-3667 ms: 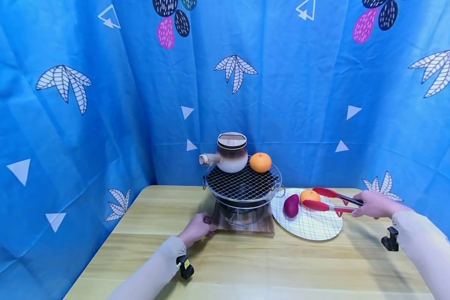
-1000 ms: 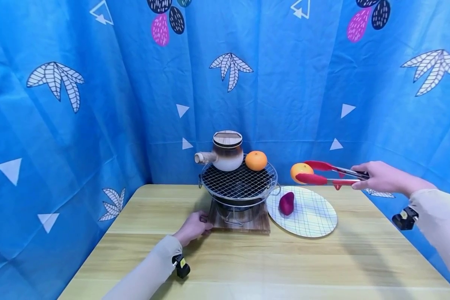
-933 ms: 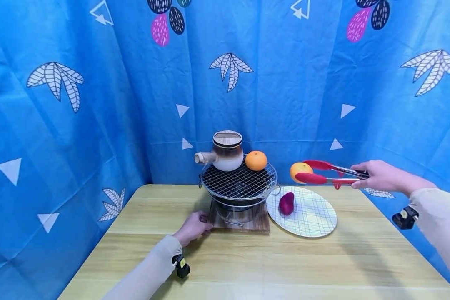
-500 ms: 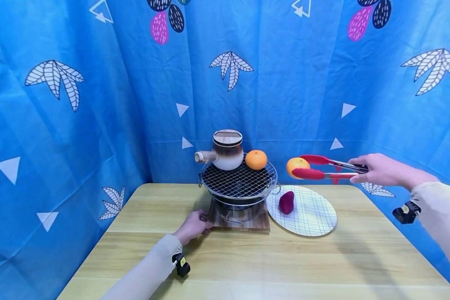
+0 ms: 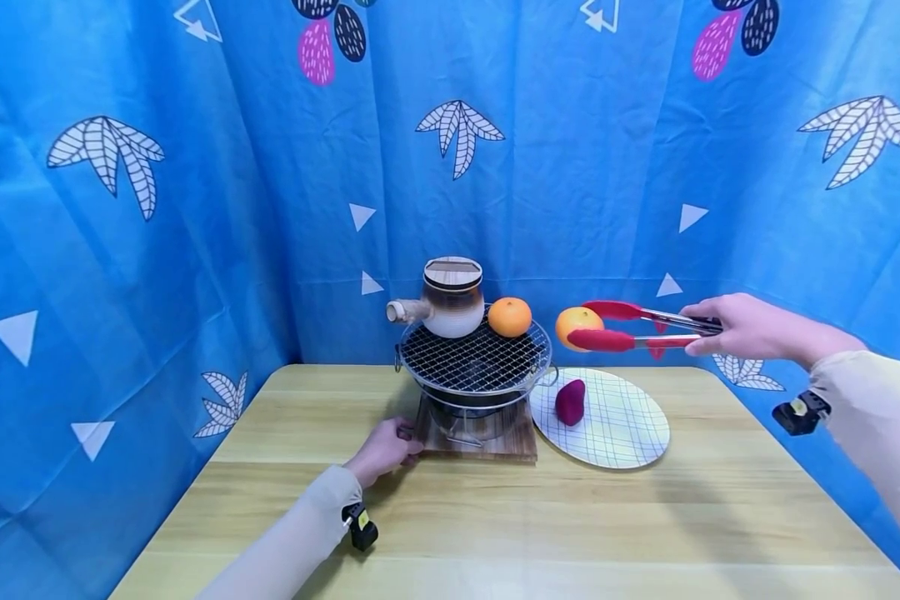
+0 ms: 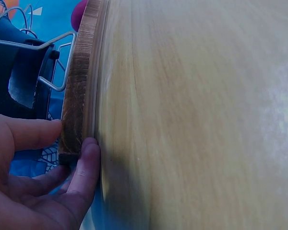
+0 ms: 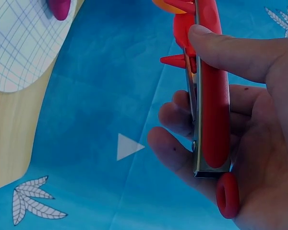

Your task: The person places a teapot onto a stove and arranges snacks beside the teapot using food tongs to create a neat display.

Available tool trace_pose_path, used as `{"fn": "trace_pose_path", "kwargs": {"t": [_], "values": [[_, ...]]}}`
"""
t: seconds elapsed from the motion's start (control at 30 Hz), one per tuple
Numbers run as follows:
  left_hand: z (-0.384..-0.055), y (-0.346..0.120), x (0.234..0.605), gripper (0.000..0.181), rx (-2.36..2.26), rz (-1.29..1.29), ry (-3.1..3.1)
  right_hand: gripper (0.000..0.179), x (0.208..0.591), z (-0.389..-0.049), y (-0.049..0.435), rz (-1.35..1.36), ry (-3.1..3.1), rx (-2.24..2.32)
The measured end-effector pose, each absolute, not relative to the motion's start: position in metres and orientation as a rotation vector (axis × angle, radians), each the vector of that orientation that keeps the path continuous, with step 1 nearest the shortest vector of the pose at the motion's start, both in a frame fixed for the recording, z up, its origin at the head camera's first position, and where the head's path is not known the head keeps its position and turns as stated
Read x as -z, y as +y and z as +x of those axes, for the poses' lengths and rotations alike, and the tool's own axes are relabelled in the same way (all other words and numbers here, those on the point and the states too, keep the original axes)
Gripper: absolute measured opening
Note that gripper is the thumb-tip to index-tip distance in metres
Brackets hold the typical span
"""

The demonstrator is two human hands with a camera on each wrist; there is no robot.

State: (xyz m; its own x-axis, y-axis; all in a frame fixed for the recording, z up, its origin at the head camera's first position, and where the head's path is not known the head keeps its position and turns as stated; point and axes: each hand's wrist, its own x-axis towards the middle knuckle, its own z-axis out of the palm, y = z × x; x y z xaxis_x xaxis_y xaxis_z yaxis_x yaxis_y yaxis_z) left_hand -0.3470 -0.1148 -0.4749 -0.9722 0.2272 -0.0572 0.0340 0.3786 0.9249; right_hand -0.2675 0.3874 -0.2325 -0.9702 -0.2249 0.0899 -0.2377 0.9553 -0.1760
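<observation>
My right hand [image 5: 750,325] grips a pair of red-tipped tongs [image 5: 675,321], fingers and thumb wrapped round the handle in the right wrist view. Between the tong heads is an orange mandarin [image 5: 576,323], up in the air above the back of the plate and right of the grill. My left hand [image 5: 386,450] pinches the front left corner of the wooden board [image 5: 495,446] under the grill; the left wrist view shows the thumb [image 6: 36,134] on its top side. A second mandarin [image 5: 510,317] sits on the grill's wire rack [image 5: 480,367], beside a clay teapot [image 5: 453,310].
A round checked plate [image 5: 630,425] stands right of the grill, with a dark purple-red fruit [image 5: 570,402] on its left part. The teapot's side handle [image 5: 408,311] points left. Wire loops stick out from the rack's sides. A blue curtain [image 5: 592,183] hangs behind the wooden table [image 5: 540,533].
My right hand has lifted the mandarin off the plate with the tongs, then carried it up and left towards the grill. My left hand has stayed at the board's corner.
</observation>
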Motion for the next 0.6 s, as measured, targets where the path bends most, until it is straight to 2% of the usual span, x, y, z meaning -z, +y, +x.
{"fn": "trace_pose_path", "kwargs": {"t": [0.6], "values": [[-0.348,-0.115,0.474,0.044,-1.629,0.233,2.479,0.078,0.221,-0.271,0.36,0.446,-3.031,-0.25]]}}
